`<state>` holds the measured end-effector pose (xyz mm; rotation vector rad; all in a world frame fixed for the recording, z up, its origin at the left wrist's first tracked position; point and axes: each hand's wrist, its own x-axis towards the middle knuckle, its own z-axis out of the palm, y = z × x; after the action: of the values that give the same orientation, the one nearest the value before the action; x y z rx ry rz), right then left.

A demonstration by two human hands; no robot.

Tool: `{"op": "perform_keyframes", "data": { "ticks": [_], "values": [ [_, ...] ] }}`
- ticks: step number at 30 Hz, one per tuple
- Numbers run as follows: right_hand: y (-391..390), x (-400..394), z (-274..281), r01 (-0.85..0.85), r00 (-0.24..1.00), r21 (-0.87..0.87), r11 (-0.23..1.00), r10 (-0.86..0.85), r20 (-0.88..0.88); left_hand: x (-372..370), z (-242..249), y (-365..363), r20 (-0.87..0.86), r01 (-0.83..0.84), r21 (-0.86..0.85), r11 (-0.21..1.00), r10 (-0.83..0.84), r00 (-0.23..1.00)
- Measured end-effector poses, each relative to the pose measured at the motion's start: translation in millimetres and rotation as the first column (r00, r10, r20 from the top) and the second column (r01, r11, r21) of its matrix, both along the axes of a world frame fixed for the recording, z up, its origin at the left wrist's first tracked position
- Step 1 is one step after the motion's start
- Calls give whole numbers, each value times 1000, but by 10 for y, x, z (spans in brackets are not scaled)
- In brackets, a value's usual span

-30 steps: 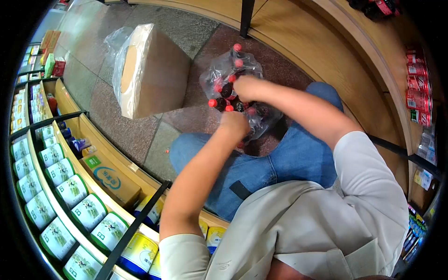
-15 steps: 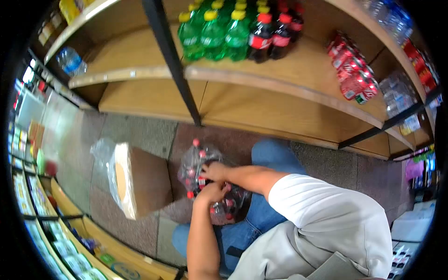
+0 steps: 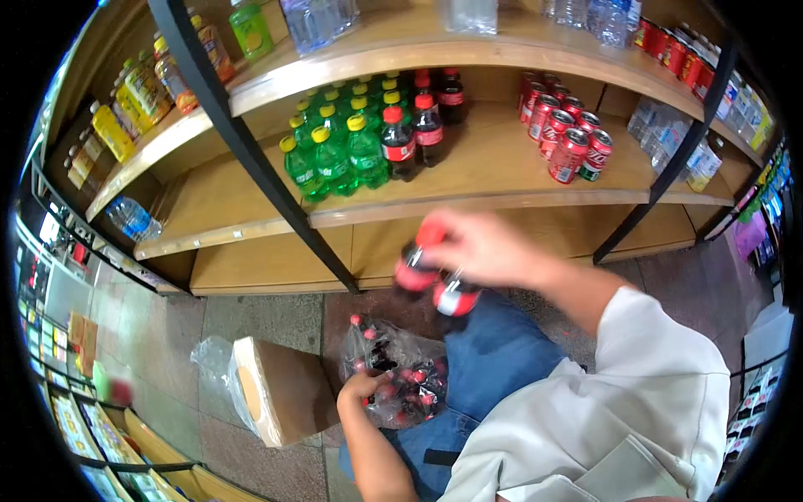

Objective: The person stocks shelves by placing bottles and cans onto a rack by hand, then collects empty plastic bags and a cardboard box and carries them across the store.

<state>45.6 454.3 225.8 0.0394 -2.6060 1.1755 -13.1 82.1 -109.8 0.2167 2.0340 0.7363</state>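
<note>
Head view: a person (image 3: pixel 585 427) sits low before open shelving, seen from above. Right hand (image 3: pixel 477 247), centre of the frame: fingers closed about the tops of two dark bottles, the first bottle (image 3: pixel 411 274) and the second bottle (image 3: pixel 456 299), both blurred and hanging below the grip. The long axis of the first tilts, red cap (image 3: pixel 432 233) at upper right, base at lower left; the second points its base downward, and its cap cannot be made out. Principal relation: the shelved dark bottles (image 3: pixel 398 146) stand upright above and slightly left of the grip in the frame, on the shelf (image 3: pixel 493 163), just beside the green bottles (image 3: pixel 335 163); the red cans (image 3: pixel 569 155) stand well apart, toward the upper right. Of the two hands, the right is nearer this row. Left hand (image 3: pixel 364 386), lower centre: at the clear plastic wrap (image 3: pixel 425 345) around more red-capped bottles (image 3: pixel 418 393); whether its fingers pinch film or bottle cannot be told. Cardboard box (image 3: pixel 301 393): just left of the wrap.
</note>
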Motion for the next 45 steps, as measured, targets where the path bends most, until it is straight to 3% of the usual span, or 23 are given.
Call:
{"op": "perform_keyframes", "data": {
  "ticks": [2, 4, 7, 9, 12, 18, 20, 22, 24, 28, 30, 32, 34, 35, 36, 38, 39, 40, 41, 42, 43, 44, 45],
  "values": [
    [400, -22, 375, 174, 985, 177, 969, -168, -50, 20, 8, 32, -52, -47, -72, 996, 43, 998],
    [794, -282, 538, 306, 950, 452, 838, -298, -92, -88, -411, -39, -45, -100, -13, 995, 99, 994],
    [1497, -1034, 374, 378, 918, 539, 753, -381, -112, -59, -472, -53, -119, -167, -73, 983, 157, 980],
    [1805, -1445, 77, 481, 869, 630, 610, -425, -253, -25, -540, -43, -161, -209, -61, 976, 197, 967],
    [1793, -1817, -14, 501, 865, 548, 670, -402, -300, 28, -560, -39, -176, -252, -38, 967, 242, 954],
    [1763, -2090, 135, 346, 932, 653, 673, -327, -156, 114, -204, 60, -135, -253, -98, 963, 239, 962],
    [1750, -2116, 63, 561, 827, 626, 541, -397, -398, 116, -146, 75, -130, -271, -91, 958, 258, 957],
    [1669, -2042, 118, 482, 867, 679, 553, -412, -279, 122, -139, 74, -186, -241, -62, 969, 226, 956],
    [1613, -2039, -3, 575, 818, 536, 618, -421, -391, 99, -157, 73, -162, -258, -58, 964, 246, 956],
    [1363, -1994, -49, 583, 811, 510, 633, -411, -417, -50, -967, -125, -76, -261, -5, 965, 260, 963],
    [1197, -1894, 27, 587, 807, 518, 622, -500, -315, -9, -718, -1, 50, -187, -51, 981, 190, 981],
    [967, -1637, 258, 539, 781, 662, 522, -604, -160, 76, -661, -23, -74, 46, 126, 991, -37, 997],
    [607, -1270, 377, 632, 773, 469, 616, -543, -328, 60, 345, 319, 14, 317, -30, 948, -316, 949],
    [596, -1168, 155, 522, 793, 286, 803, -334, -511, 152, 461, 395, 147, 253, 69, 965, -261, 954],
    [500, -1082, -103, 314, 720, 96, 945, -171, -672, 234, -143, 375, 98, 284, 186, 941, -305, 947],
    [-235, -767, -523, -122, 822, -110, 986, 38, -568, 396, -5, 669, 179, 496, 6, 868, -489, 854],
    [-585, -630, -784, -274, 932, -167, 947, 219, -290, 520, 117, 812, 130, 557, -37, 830, -549, 826],
    [-914, -538, -1145, -389, 916, -254, 885, 401, -8, 603, 191, 924, 76, 623, -87, 777, -618, 782],
    [-1166, -568, -1583, -533, 803, -220, 817, 570, 172, 662, 181, 972, 74, 631, -87, 771, -627, 776],
    [-1327, -714, -2145, -761, 645, 70, 645, 741, 189, 695, 175, 1006, 64, 646, -88, 759, -642, 764],
    [-1605, -752, -2432, -864, 446, 64, 499, 700, 558, 700, 245, 1021, 74, 644, -88, 760, -640, 765],
    [-1833, -829, -2998, -935, 307, 97, 340, 647, 698, 676, 345, 1043, 115, 688, -87, 720, -679, 725],
    [-2087, -819, -3300, -955, 266, 178, 236, 419, 868, 681, 389, 1054, 159, 732, -80, 676, -716, 679]
  ]
}}
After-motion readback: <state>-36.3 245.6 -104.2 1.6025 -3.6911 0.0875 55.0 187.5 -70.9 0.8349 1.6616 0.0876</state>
